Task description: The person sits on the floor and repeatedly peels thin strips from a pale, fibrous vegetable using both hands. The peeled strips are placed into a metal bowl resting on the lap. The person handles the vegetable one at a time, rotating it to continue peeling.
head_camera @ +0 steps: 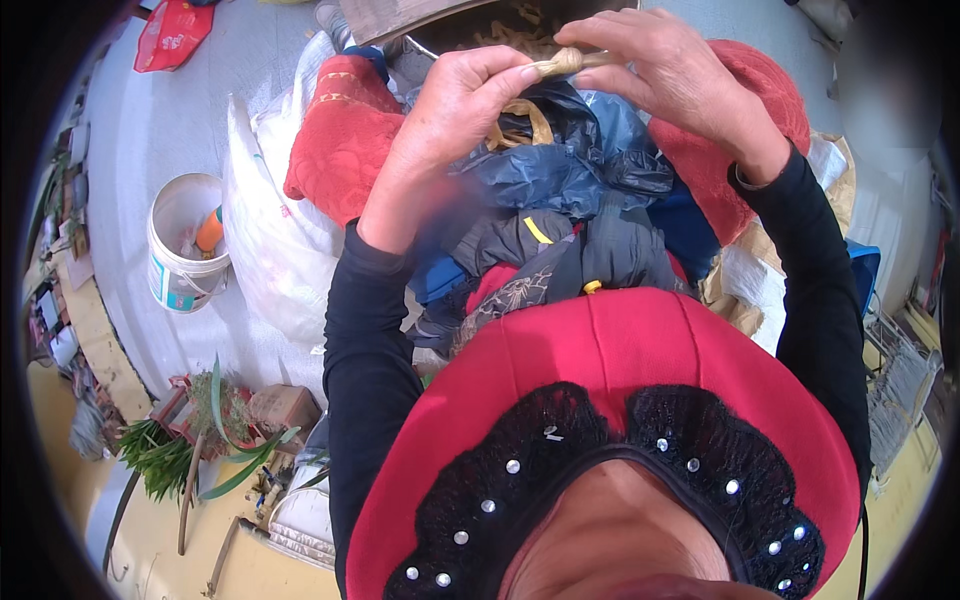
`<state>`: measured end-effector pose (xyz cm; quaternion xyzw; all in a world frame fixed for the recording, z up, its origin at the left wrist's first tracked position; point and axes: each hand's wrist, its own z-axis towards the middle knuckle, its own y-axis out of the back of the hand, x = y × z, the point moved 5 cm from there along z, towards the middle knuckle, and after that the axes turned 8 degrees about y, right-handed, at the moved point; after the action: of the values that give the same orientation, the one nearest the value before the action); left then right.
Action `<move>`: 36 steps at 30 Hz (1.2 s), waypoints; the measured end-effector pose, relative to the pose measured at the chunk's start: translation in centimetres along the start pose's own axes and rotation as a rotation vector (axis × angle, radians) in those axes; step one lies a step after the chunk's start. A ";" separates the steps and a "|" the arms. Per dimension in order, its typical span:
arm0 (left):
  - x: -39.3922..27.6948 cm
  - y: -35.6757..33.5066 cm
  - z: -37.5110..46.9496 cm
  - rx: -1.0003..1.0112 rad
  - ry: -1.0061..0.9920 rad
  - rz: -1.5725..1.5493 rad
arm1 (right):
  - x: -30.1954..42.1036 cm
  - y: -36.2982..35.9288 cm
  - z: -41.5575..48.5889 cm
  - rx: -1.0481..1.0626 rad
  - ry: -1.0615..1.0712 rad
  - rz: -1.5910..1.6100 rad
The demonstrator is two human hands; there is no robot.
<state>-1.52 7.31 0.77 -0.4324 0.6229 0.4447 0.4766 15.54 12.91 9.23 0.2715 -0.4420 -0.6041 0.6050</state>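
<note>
My left hand [472, 97] pinches one end of a knotted pale-tan strand [568, 60], perhaps dried plant fibre, between thumb and forefinger. From the other side of the knot, the strand runs into my right hand [660, 71], whose thumb and forefinger stand apart around it; the inner grip is hidden. Below the hands, a dark plastic bag [547, 176] covers my lap, and a looped tan strip [534, 124] lies on it. Beyond the hands is an open box [420, 15] with more tan strips [517, 34] inside.
Red patterned cloth covers [341, 139] lie over both knees. A white plastic sack [277, 232] slumps at the left beside a white bucket [187, 247] holding an orange-topped object. Potted plants [161, 450] stand lower left. Brown paper sacking [739, 285] and a blue container [862, 274] are at the right.
</note>
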 end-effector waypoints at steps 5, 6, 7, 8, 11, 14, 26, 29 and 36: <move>-0.2 -0.4 0.9 0.072 0.066 -0.160 | -1.4 -2.4 -0.2 0.296 -0.240 0.244; 0.0 -0.3 0.7 0.090 0.117 -0.183 | -1.6 -2.3 -0.3 0.316 -0.257 0.267; 0.1 -0.3 0.8 0.093 0.092 -0.250 | -1.8 -2.3 -0.3 0.337 -0.273 0.289; -0.1 0.0 1.1 0.064 0.086 -0.255 | -2.3 -2.5 -0.2 0.327 -0.352 0.381; 0.6 1.5 3.6 -0.012 -0.006 -0.222 | -5.3 -3.8 -0.1 0.093 -0.509 0.600; 0.5 4.9 6.5 -0.168 0.012 -0.118 | -9.3 -4.9 0.7 -0.001 -0.638 0.489; 4.3 8.3 14.7 -0.393 0.001 0.066 | -14.0 -6.7 2.8 -0.232 -0.708 0.324; 3.6 8.3 14.8 -0.466 -0.052 0.131 | -14.3 -7.4 2.7 -0.171 -0.808 0.318; 2.7 8.1 12.7 -0.649 0.101 0.629 | -13.8 -10.0 1.9 -0.181 -0.525 0.022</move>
<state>-7.17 21.13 -2.60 -0.3703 0.5749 0.7184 0.1272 10.70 25.43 -1.36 0.0457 -0.5307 -0.6842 0.4981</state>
